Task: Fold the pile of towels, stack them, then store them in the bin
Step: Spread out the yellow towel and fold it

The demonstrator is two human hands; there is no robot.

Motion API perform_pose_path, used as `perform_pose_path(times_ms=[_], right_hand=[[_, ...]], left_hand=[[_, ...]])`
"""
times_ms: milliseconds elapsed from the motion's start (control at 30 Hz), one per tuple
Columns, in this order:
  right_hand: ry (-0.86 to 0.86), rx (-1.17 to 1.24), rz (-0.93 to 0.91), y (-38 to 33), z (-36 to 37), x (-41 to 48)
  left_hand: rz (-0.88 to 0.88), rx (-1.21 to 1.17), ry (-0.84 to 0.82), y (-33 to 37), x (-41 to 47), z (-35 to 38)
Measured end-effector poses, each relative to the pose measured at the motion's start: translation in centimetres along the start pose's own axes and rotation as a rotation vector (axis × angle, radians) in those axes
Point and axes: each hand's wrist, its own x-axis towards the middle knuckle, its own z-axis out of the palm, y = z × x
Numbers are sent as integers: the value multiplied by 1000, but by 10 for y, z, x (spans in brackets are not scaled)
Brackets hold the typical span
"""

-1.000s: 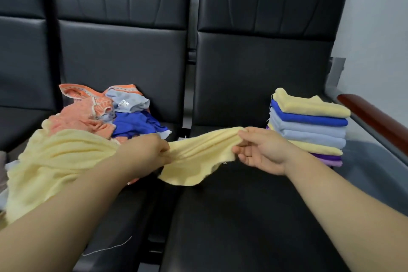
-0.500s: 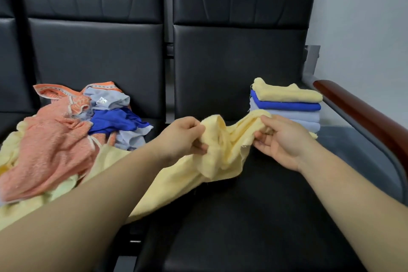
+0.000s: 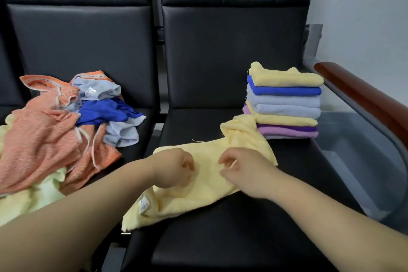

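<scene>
A pale yellow towel (image 3: 207, 157) lies crumpled across the right black seat (image 3: 220, 238), one end bunched up against the folded stack. My left hand (image 3: 174, 170) rests on its middle with curled fingers gripping the cloth. My right hand (image 3: 240, 172) is just beside it, fingers pinching the same towel. A neat stack of folded towels (image 3: 287, 104), yellow, blue, light blue and purple, stands at the back right of that seat. An unfolded pile (image 3: 55, 126) of orange, blue, light blue and yellow towels covers the left seat.
Black chair backs (image 3: 231, 51) rise behind both seats. A brown wooden armrest (image 3: 362, 95) runs along the right, with a grey floor area beyond it. No bin is in view.
The yellow towel has come down from the air onto the right seat. Both hands have dropped with it and moved close together over its middle.
</scene>
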Motion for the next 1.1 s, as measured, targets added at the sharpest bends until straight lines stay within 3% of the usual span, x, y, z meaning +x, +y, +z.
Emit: perform_pose_path(times_ms=[100, 167, 200, 300, 367, 467, 533, 667, 767, 900, 1000, 1100], right_hand=[[-242, -79, -129, -1, 20, 1], [-219, -208, -129, 7, 19, 8], [-183, -272, -99, 11, 14, 12], [-13, -366, 77, 13, 4, 13], [73, -322, 40, 1, 16, 6], [-88, -206, -222, -19, 48, -8], [-164, -218, -292, -21, 60, -7], [-97, -236, -191, 2, 37, 13], [-26, -310, -40, 18, 9, 17], [134, -45, -24, 0, 12, 6], [33, 24, -78, -20, 31, -6], [-86, -38, 8, -25, 42, -6]], left_hand=[[14, -380, 69, -6, 3, 3], [34, -610, 96, -7, 0, 3], [64, -616, 135, -11, -1, 2], [125, -330, 180, -23, -3, -5], [107, -194, 86, -31, -5, -7], [70, -231, 16, -35, -7, -4], [59, -336, 32, -37, -7, -5], [102, -589, -85, -46, -12, -4], [152, -459, -124, -48, -12, 1], [232, -235, -82, -38, -10, 6], [298, -172, -65, -29, -7, 9], [273, -159, -55, -28, -4, 9]])
